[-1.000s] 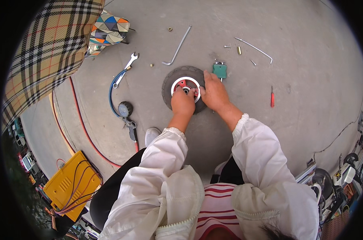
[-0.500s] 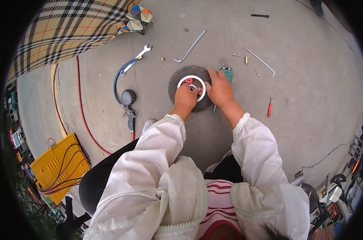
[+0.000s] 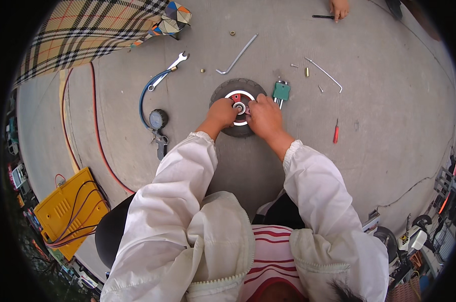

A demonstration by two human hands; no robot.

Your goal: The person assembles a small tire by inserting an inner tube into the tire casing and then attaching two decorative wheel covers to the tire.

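Observation:
A small wheel (image 3: 238, 132) with a black tyre, white rim and red hub lies flat on the concrete in front of me. My left hand (image 3: 221, 114) holds its left side, fingers curled over the rim toward the hub. On the opposite side, my right hand (image 3: 265, 116) grips the wheel with its fingers bent in by the red hub. My fingers partly cover the hub, and the fingertips are hard to make out. Just right of the wheel is a green-holder hex key set (image 3: 281, 91), apart from my right hand.
Beyond the wheel lie a large hex key (image 3: 239, 53) and brass nuts. Left are a wrench (image 3: 170, 72), an inflator gauge (image 3: 158, 119) and a yellow case (image 3: 67, 214). Right are a red screwdriver (image 3: 336, 132) and a bent rod (image 3: 324, 75). Another person's hand (image 3: 340, 8) touches a black bar (image 3: 322, 16).
My right hand has moved from the tyre's upper right edge in toward the hub. My left hand has shifted outward to the left rim. Another person's hand has appeared at the black bar.

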